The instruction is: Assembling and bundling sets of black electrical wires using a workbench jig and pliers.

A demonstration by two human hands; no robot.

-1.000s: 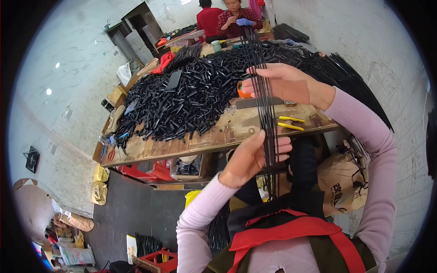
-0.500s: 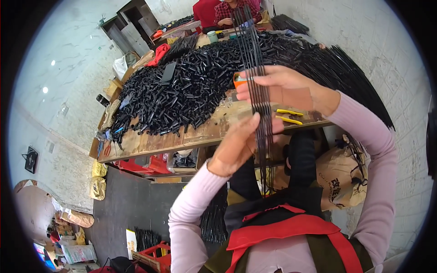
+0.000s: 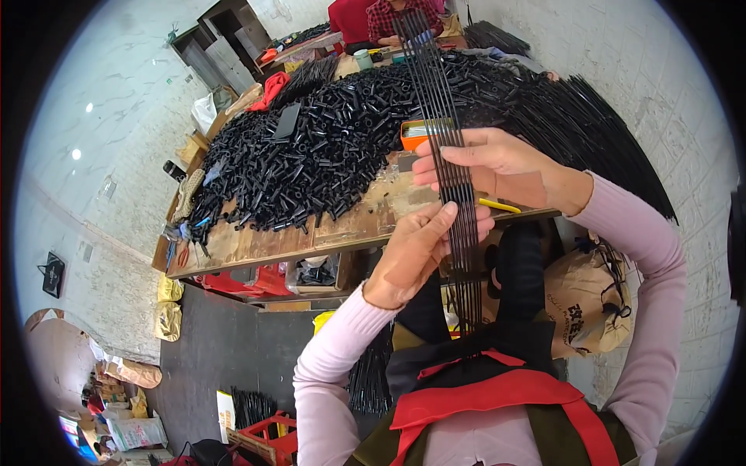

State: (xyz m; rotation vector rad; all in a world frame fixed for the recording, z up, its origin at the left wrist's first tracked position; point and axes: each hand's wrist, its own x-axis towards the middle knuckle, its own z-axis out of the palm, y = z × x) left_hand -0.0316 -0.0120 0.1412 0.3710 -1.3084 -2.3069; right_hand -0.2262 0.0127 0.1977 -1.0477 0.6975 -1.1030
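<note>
A bundle of long, thin black rods stands slantwise in front of me, fanned into a flat row. My left hand is closed on its lower part, thumb in front and fingertips showing on the far side. Higher up, my right hand grips the same rods between thumb and fingers. Their lower ends come down by the apron at my lap. Behind the rods, an orange box sits on the wooden table. A yellow tool handle lies just below my right hand.
A large heap of short black tubes covers much of the table. More long black rods lie at its right. Another person sits across the table. A brown sack is at my right, red crates under the table.
Both hands have shifted slightly right and down with the rods. The rods now spread more evenly side by side. One of the two yellow handles is now hidden.
</note>
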